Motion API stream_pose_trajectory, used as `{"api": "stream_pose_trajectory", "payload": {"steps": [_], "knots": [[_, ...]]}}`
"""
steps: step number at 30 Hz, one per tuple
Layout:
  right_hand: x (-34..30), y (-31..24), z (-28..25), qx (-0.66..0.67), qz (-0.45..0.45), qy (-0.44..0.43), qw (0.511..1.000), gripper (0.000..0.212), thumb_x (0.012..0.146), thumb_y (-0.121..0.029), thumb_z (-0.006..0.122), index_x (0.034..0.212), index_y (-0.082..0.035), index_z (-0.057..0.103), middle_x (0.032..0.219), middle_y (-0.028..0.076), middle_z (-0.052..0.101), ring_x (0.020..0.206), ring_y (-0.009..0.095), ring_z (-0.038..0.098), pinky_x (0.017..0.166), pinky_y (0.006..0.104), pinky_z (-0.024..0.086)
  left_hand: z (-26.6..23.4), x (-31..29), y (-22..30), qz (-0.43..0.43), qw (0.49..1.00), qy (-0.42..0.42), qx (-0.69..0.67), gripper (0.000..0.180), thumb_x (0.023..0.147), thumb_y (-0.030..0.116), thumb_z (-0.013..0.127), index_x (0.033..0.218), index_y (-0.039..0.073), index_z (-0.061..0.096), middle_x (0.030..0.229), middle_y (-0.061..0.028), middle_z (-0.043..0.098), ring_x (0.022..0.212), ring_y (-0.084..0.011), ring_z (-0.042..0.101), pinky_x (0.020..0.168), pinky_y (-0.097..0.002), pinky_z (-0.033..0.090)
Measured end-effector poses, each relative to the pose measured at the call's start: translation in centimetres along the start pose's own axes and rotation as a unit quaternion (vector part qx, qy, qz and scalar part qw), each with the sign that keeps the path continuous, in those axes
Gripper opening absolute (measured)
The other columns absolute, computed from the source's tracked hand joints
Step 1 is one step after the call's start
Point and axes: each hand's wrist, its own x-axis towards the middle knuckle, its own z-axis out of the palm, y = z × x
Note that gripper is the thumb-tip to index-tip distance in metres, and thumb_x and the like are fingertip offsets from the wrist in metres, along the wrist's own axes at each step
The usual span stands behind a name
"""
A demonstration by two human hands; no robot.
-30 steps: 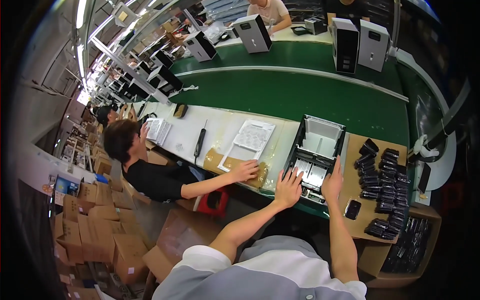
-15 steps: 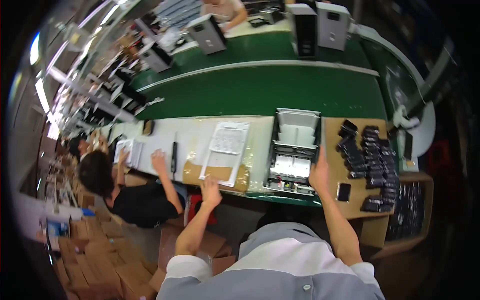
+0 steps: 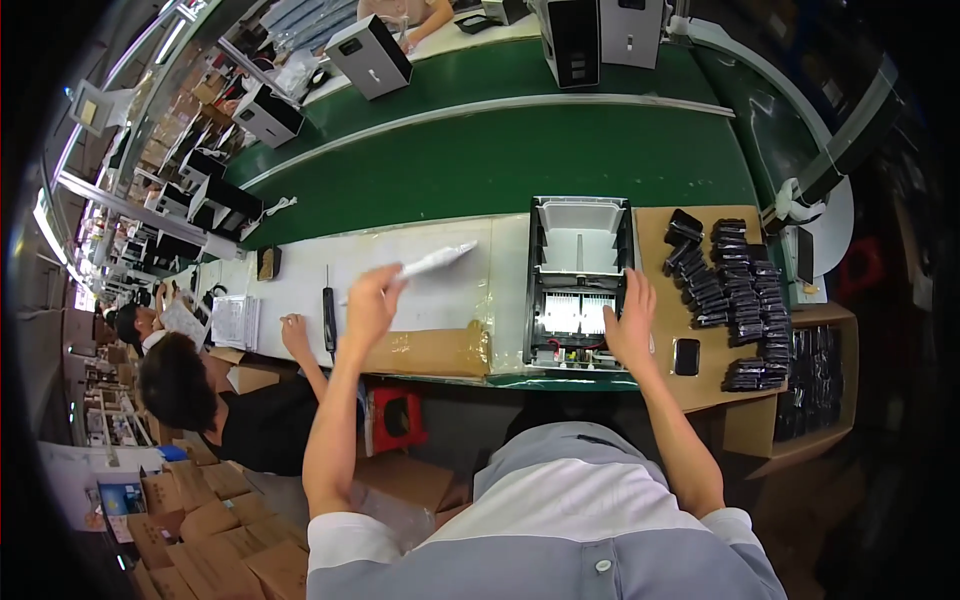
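My left hand (image 3: 370,305) is closed on a white plastic panel (image 3: 438,262), lifted and tilted so that it shows almost edge-on. Directly in front of me lies an open black appliance housing (image 3: 536,300) with a white compartment (image 3: 580,250) at its far end. Bright metallic parts and small wires show at the near end. My right hand (image 3: 632,322) rests at the right wall of the housing, fingers stretched and apart, thumb toward the inside.
Right of the housing, several black wrapped pieces (image 3: 735,290) and a flat black piece (image 3: 686,357) lie on cardboard. A carton (image 3: 840,380) stands beyond. At left are a screwdriver (image 3: 329,315), a co-worker (image 3: 265,420) and white panels (image 3: 235,322). Tall boxy units (image 3: 370,58) stand across the green belt (image 3: 500,155).
The white panel lay flat on the table; my left hand has picked it up and tilted it. My right hand stays beside the housing, with its thumb now spread inward.
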Motion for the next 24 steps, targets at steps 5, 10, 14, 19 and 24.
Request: {"api": "stream_pose_trajectory", "payload": {"steps": [5,10,14,19,24], "knots": [[-1.7,-2.7,-2.2,0.279,0.105,-0.242,0.923,0.054,0.09,-0.022,0.07,0.137,0.001,0.054,0.109,0.023,0.068,0.097,0.029,0.068,0.089,0.0382,0.053,-10.6,7.8,10.6,-0.01,0.996,-0.074,-0.039,0.027,0.087,0.005,0.072,0.111,-0.004,0.068,0.087,-0.0141,0.071,0.075,-0.0205,0.067,0.07,-0.0287,0.052],[-4.0,-4.7,-3.8,0.559,0.094,-0.385,0.729,0.069,0.092,-0.025,0.073,0.148,0.001,0.041,0.131,0.019,0.057,0.106,0.025,0.064,0.091,0.038,0.054,-15.8,11.9,14.6,-0.105,0.956,-0.175,-0.21,0.024,0.092,0.006,0.065,0.112,-0.008,0.067,0.078,-0.0056,0.068,0.056,-0.0044,0.051,0.05,-0.0196,0.038],[-5.7,-4.0,-5.9,0.668,0.199,-0.307,0.648,0.054,0.093,-0.018,0.073,0.137,0.0,0.05,0.124,0.012,0.057,0.103,0.017,0.062,0.08,0.0319,0.055,-10.1,16.3,14.7,-0.092,0.943,-0.201,-0.248,0.026,0.094,0.011,0.067,0.114,-0.006,0.065,0.078,-0.0059,0.068,0.05,-0.0039,0.05,0.043,-0.0188,0.033],[-7.8,-1.5,-6.5,0.583,0.296,-0.188,0.733,0.028,0.099,-0.02,0.065,0.1,0.007,0.069,0.082,0.009,0.068,0.064,0.012,0.062,0.058,0.026,0.051,0.9,19.7,15.4,-0.052,0.962,-0.193,-0.188,0.026,0.091,0.014,0.072,0.11,-0.004,0.071,0.074,-0.0004,0.065,0.058,-0.0052,0.057,0.049,-0.0209,0.044],[-10.2,-2.3,-6.8,0.488,0.388,-0.199,0.756,0.039,0.101,-0.025,0.062,0.088,0.011,0.068,0.077,0.014,0.07,0.056,0.014,0.061,0.052,0.026,0.048,13.6,22.4,13.3,0.099,0.967,-0.206,-0.111,0.022,0.086,0.014,0.075,0.103,0.0,0.075,0.069,-0.0095,0.071,0.06,-0.0108,0.064,0.057,-0.0285,0.05]]}}
